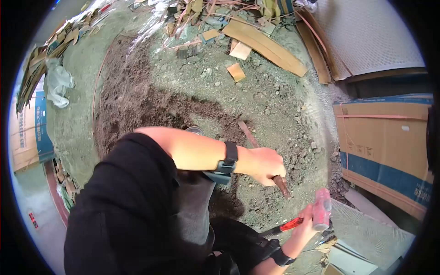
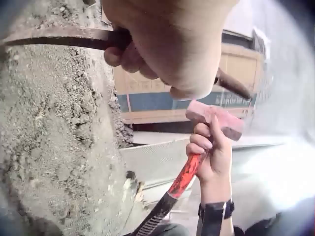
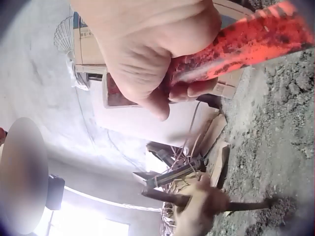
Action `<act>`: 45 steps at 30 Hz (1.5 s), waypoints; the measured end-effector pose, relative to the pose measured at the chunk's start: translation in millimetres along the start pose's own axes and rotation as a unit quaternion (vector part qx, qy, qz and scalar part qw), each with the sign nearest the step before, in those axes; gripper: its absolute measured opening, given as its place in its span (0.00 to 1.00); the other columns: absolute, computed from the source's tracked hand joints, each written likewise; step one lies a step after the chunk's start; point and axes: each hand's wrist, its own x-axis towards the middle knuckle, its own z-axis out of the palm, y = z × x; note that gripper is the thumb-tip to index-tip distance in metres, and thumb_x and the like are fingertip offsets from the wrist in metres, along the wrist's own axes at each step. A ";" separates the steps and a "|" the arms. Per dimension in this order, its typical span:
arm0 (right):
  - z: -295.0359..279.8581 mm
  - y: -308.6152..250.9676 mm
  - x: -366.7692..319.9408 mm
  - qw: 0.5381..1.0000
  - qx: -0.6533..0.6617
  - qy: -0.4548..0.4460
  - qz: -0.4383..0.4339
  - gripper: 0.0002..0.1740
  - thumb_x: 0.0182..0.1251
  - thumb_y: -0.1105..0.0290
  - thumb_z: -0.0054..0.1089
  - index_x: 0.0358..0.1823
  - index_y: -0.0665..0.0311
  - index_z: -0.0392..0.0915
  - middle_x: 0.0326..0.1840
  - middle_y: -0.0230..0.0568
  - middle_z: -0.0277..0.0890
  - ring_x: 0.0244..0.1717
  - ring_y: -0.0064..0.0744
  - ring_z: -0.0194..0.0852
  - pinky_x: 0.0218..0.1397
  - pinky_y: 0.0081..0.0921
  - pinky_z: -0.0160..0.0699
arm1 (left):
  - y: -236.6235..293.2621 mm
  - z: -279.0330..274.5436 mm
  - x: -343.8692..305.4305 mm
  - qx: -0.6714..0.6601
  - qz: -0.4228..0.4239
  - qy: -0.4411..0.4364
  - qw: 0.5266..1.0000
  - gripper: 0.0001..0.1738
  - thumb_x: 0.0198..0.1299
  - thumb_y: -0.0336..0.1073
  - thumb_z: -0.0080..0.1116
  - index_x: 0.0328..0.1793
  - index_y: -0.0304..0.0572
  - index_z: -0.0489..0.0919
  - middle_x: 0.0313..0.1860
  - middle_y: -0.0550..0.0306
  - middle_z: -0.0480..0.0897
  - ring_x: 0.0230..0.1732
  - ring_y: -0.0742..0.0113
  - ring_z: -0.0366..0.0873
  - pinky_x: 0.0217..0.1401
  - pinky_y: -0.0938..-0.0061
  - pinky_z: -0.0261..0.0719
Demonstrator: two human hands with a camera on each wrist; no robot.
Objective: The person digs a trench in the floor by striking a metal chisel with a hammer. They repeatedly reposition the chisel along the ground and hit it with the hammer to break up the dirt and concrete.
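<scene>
- Black sleeve fills the foreground of the head view. Beyond it, your left hand is clenched round a rusty iron bar slanting over the gravelly ground, toward that ground's right edge and near a cardboard box. Your right hand grips a hammer, whose head hangs close to the bar's nearer end.
- Left wrist view: your left hand is a tight fist with the bar running through it, close along the ground. Below, your right hand is wrapped round the hammer just under its pinkish head.
- Right wrist view: your right hand curls fully round the hammer by its red handle. Farther off, your left hand holds the bar, whose far tip meets the ground.
</scene>
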 end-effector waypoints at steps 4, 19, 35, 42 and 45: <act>12.7 -5.4 -10.4 0.992 0.103 -0.012 0.065 0.10 0.64 0.68 0.56 0.29 0.62 0.66 0.19 0.26 0.56 0.17 0.17 0.50 0.21 0.19 0.52 | -8.3 -19.0 -16.4 0.048 -0.011 0.016 0.999 0.19 0.55 0.45 0.56 0.17 0.43 0.75 0.12 0.50 0.74 0.17 0.47 0.74 0.21 0.58 0.71; 11.2 -18.5 -16.2 0.983 0.166 -0.062 0.039 0.14 0.61 0.68 0.53 0.20 0.58 0.60 0.17 0.27 0.54 0.15 0.18 0.51 0.19 0.19 0.51 | -40.4 21.5 -12.6 0.088 -0.031 -0.005 0.996 0.12 0.49 0.41 0.61 0.21 0.43 0.78 0.14 0.52 0.75 0.17 0.52 0.75 0.19 0.61 0.71; -17.0 -24.1 -32.4 0.889 0.412 -0.194 0.045 0.15 0.60 0.60 0.51 0.21 0.59 0.62 0.13 0.27 0.53 0.10 0.18 0.50 0.14 0.19 0.51 | -48.8 41.8 10.4 0.120 -0.111 -0.090 0.982 0.12 0.45 0.39 0.59 0.39 0.56 0.81 0.26 0.58 0.80 0.26 0.55 0.79 0.28 0.61 0.75; 33.1 -37.4 -17.8 0.923 0.306 -0.079 0.221 0.16 0.54 0.68 0.55 0.43 0.69 0.68 0.13 0.25 0.52 0.08 0.18 0.48 0.10 0.20 0.49 | -60.4 35.5 15.5 0.115 -0.045 0.048 0.991 0.12 0.41 0.37 0.63 0.35 0.50 0.80 0.22 0.58 0.80 0.22 0.52 0.77 0.24 0.61 0.75; 14.2 -43.1 -11.2 0.922 0.329 -0.112 0.171 0.20 0.54 0.64 0.56 0.45 0.68 0.68 0.12 0.25 0.51 0.07 0.18 0.46 0.08 0.20 0.47 | -57.0 24.3 12.4 0.136 -0.078 0.023 0.987 0.12 0.45 0.40 0.59 0.39 0.57 0.81 0.24 0.55 0.81 0.23 0.52 0.79 0.26 0.61 0.77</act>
